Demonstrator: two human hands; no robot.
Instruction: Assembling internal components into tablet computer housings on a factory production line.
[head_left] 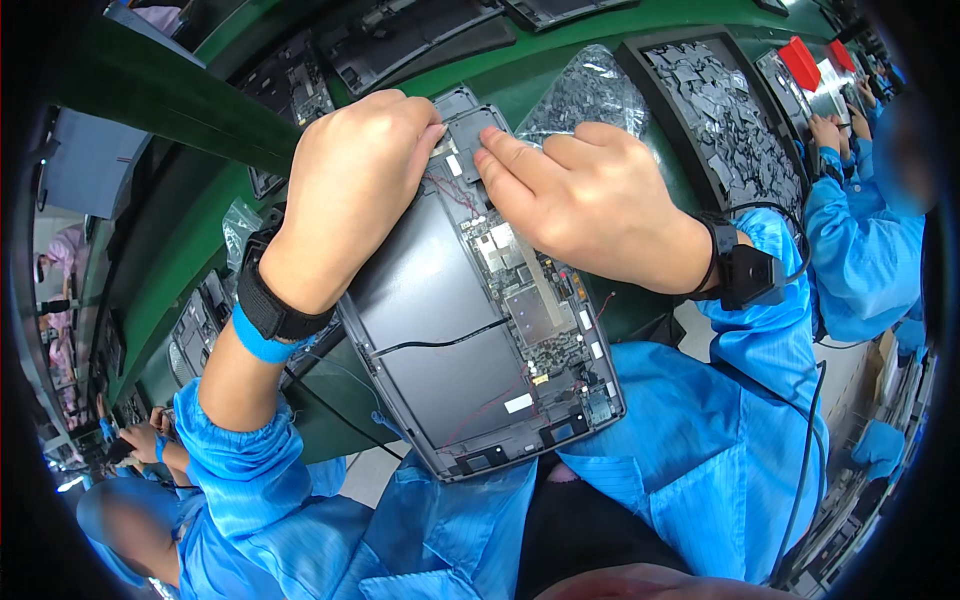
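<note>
An opened tablet-like device lies tilted in front of me, its dark grey housing showing bare metal on the left. Along its right side runs a circuit board with thin red wires and white labels. A black cable crosses the housing. At the far end, my left hand is closed in a pinch by the device's edge; what its fingertips hold is hidden. My right hand has its index and middle fingers stretched out on a dark flat part beside the left fingertips. Its other fingers are curled.
A black tray of small dark parts stands at the far right, beside a clear plastic bag. A green beam crosses the upper left. Other devices lie at the back. Co-workers in blue sit at right and lower left.
</note>
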